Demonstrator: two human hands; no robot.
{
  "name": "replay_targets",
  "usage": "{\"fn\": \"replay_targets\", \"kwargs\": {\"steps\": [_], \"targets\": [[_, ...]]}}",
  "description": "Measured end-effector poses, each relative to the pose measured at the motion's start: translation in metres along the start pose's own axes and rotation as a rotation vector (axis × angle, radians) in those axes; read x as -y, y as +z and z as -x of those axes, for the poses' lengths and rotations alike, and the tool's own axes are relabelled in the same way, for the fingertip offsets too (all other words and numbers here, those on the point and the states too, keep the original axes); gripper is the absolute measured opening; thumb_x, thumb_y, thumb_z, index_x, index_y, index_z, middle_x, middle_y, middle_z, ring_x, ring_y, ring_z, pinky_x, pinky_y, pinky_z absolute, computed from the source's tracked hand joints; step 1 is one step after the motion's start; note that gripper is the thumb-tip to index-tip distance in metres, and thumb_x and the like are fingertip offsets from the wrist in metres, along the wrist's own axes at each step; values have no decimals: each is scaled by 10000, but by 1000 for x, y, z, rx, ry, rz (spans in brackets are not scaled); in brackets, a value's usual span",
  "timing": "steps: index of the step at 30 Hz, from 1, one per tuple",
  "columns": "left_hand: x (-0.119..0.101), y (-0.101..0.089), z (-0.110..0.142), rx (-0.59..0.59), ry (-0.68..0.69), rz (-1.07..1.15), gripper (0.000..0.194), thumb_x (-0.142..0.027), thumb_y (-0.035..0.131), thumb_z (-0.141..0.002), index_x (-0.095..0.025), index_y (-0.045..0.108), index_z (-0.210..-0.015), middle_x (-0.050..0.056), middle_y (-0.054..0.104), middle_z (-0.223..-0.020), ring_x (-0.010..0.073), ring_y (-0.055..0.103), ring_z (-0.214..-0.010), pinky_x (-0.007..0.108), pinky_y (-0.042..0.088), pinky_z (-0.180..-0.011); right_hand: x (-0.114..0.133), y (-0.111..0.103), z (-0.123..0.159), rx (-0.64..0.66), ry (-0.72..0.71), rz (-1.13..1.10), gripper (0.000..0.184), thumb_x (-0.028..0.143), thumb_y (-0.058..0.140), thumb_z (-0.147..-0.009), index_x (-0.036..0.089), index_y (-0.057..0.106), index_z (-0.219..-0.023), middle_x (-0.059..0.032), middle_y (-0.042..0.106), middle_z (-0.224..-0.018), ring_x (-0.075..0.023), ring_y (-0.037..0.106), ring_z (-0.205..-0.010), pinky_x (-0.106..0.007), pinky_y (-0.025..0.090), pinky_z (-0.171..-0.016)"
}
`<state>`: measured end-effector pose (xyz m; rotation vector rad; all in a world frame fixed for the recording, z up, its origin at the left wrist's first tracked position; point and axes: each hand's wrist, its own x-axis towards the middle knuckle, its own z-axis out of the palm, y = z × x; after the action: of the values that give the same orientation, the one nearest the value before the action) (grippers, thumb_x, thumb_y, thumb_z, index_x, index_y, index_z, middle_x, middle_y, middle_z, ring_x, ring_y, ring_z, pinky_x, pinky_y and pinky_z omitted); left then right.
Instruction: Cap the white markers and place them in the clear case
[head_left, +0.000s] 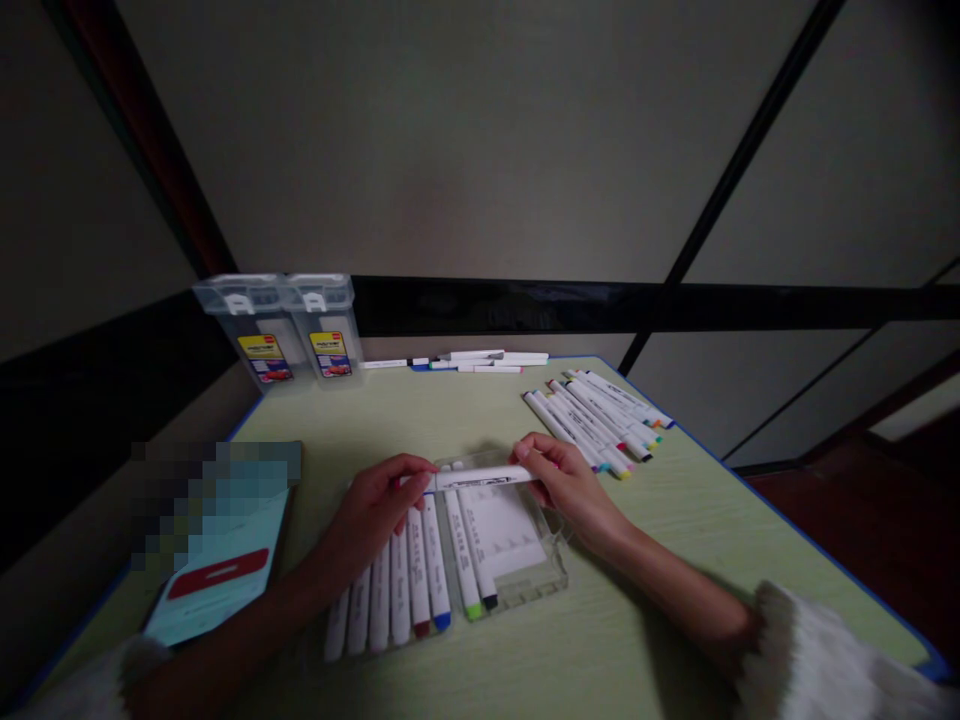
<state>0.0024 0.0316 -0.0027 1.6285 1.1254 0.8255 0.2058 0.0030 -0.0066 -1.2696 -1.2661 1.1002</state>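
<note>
A white marker (477, 479) lies level between my two hands, above a clear plastic case (525, 597). My left hand (379, 500) pinches its left end between thumb and fingers. On the other end, my right hand (564, 482) has its fingers closed too. Inside the case below, several white markers (417, 575) lie side by side on the left, partly hidden by my left hand and forearm. Two more, a green-tipped marker (462, 555) and a dark-tipped marker (480, 550), rest right of a gap. A white paper insert (510, 530) shows in the case's right part.
Two clear storage boxes (262, 330) with marker labels stand at the back left. Several loose markers (487, 360) lie along the back edge, and a spread of markers (592, 415) lies at right. A tablet-like screen (225, 560) sits left. A wall (480, 150) rises behind the table.
</note>
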Motion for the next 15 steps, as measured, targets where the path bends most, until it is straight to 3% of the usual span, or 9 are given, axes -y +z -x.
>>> {"fn": "replay_targets", "kwargs": {"steps": [3, 7, 11, 15], "targets": [[-2, 1, 1, 5, 10, 3, 195, -331, 467, -721, -153, 547, -715, -71, 456, -496, 69, 353, -391, 191, 280, -402, -1, 0, 0, 2, 5, 21, 337, 472, 485, -751, 172, 486, -596, 78, 318, -379, -49, 237, -325, -209, 119, -337], [-1, 4, 2, 41, 37, 59, 278, -366, 410, -759, -183, 399, -551, -86, 388, -424, 59, 331, -372, 184, 289, -410, -3, 0, 0, -2, 8, 35, 390, 515, 451, -757, 172, 483, -575, 81, 280, -376, -49, 208, -313, -212, 102, -313], [3, 5, 2, 40, 4, 107, 273, -421, 382, -763, -192, 413, -617, -121, 275, -368, 62, 309, -317, 178, 254, -363, -4, 0, 0, 23, -11, 56, 408, 528, 445, -756, 170, 475, -562, 79, 293, -379, -51, 218, -318, -213, 119, -316], [4, 4, 3, 31, -15, 72, 287, -432, 376, -769, -183, 441, -640, -123, 257, -358, 57, 286, -297, 173, 215, -344, -2, -1, 1, 47, -43, 68, 385, 498, 471, -757, 174, 458, -549, 79, 310, -371, -54, 230, -334, -216, 141, -345]]}}
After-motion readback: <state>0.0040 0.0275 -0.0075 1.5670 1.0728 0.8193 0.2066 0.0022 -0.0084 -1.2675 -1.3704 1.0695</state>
